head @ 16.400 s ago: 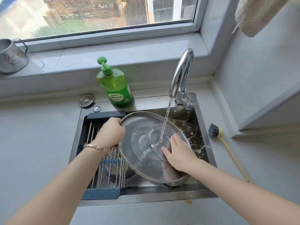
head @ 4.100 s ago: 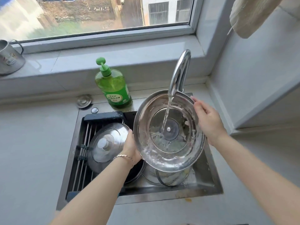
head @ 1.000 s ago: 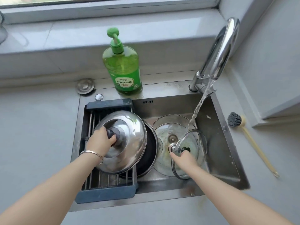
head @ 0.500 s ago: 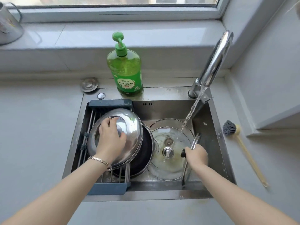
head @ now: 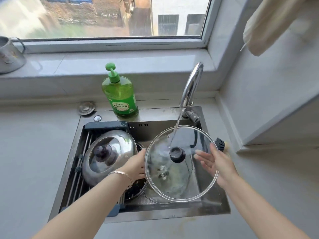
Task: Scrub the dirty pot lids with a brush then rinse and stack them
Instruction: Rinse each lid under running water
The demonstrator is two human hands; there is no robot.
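Observation:
A glass lid (head: 179,180) with a black knob is held tilted over the sink (head: 172,214), and the tap water lands on it just beside the knob. My left hand (head: 135,167) pinches its left rim. My right hand (head: 219,164) supports the right side, with spread straight fingers showing through the glass. A domed steel lid (head: 110,152) with a dark knob rests on the drying rack (head: 82,161) at the sink's left, on top of a dark-rimmed lid (head: 136,188). Another glass lid (head: 155,198) lies on the sink bottom. The brush (head: 220,144) lies on the counter behind my right hand, mostly hidden.
The curved faucet (head: 191,85) runs at the sink's back right. A green soap bottle (head: 120,95) stands behind the sink, with a drain plug (head: 86,107) to its left. A metal cup (head: 8,56) sits on the sill, and a cloth (head: 267,23) hangs top right.
My left hand left the steel lid's knob and moved to the glass lid's rim. My right hand let go of the knob, and the lid rose from the sink floor into the stream.

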